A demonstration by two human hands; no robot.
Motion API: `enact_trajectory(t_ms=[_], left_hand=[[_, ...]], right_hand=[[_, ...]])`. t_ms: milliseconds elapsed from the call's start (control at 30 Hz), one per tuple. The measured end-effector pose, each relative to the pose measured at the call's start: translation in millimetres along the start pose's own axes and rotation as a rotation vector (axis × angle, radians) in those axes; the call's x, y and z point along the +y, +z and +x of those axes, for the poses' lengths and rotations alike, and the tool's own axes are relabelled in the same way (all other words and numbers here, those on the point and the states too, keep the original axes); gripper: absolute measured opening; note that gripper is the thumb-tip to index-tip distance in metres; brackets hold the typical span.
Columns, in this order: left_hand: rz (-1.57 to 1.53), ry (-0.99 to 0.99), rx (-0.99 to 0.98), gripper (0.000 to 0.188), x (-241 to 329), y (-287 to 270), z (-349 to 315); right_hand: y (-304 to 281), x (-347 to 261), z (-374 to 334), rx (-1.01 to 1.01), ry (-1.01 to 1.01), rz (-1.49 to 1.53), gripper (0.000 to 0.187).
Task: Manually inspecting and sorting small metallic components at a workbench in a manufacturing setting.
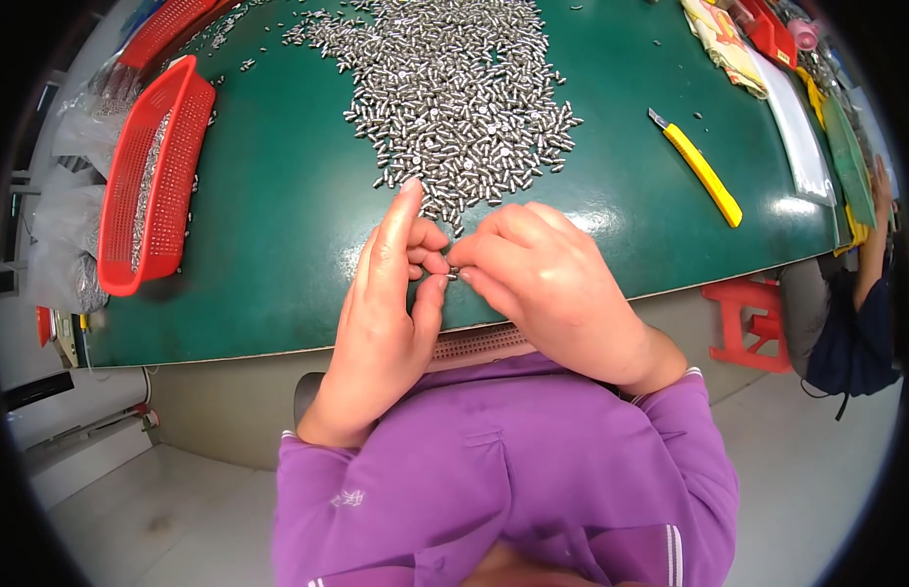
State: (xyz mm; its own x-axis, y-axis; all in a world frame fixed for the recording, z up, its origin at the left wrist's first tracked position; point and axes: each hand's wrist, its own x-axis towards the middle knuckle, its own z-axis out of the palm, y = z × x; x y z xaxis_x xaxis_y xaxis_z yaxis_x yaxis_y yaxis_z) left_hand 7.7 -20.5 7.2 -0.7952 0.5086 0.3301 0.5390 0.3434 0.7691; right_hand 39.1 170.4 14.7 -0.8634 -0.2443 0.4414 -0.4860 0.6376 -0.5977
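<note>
Close to the table's near edge, my two hands meet fingertip to fingertip around a small shiny metal part [453,275]. My left hand [381,284] has its index finger stretched toward the pile, while its thumb and curled fingers close at the part. From the other side, my right hand [557,289] pinches at the same part with thumb and forefinger. Fingers hide most of it, so its exact shape cannot be made out. Just beyond the fingertips lies a big pile of small silver cylindrical metal parts [454,98], narrowing to a point toward me.
The table has a green top [269,254]. A red perforated basket [185,147] with metal parts stands at left, beside clear plastic bags [73,215]. A yellow utility knife [704,176] lies at right. A red stool [753,323] and another person's arm [870,245] are farther right.
</note>
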Motion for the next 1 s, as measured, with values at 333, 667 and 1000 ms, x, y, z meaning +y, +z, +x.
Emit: enact_trajectory(t_ms=[333, 667, 1000], left_hand=[[0.053, 0.019, 0.045, 0.084, -0.8, 2.7, 1.5], [-0.035, -0.048, -0.024, 0.084, 4.1, -3.2, -1.2], [-0.015, -0.087, -0.046, 0.085, 8.2, -3.9, -1.8]], right_hand=[[-0.3, 1.6, 0.0, 0.007, 0.021, 0.014, 0.020], [1.2, 0.0, -5.1, 0.037, -0.016, 0.002, 0.019], [1.7, -1.6, -7.1, 0.062, 0.021, 0.038, 0.019]])
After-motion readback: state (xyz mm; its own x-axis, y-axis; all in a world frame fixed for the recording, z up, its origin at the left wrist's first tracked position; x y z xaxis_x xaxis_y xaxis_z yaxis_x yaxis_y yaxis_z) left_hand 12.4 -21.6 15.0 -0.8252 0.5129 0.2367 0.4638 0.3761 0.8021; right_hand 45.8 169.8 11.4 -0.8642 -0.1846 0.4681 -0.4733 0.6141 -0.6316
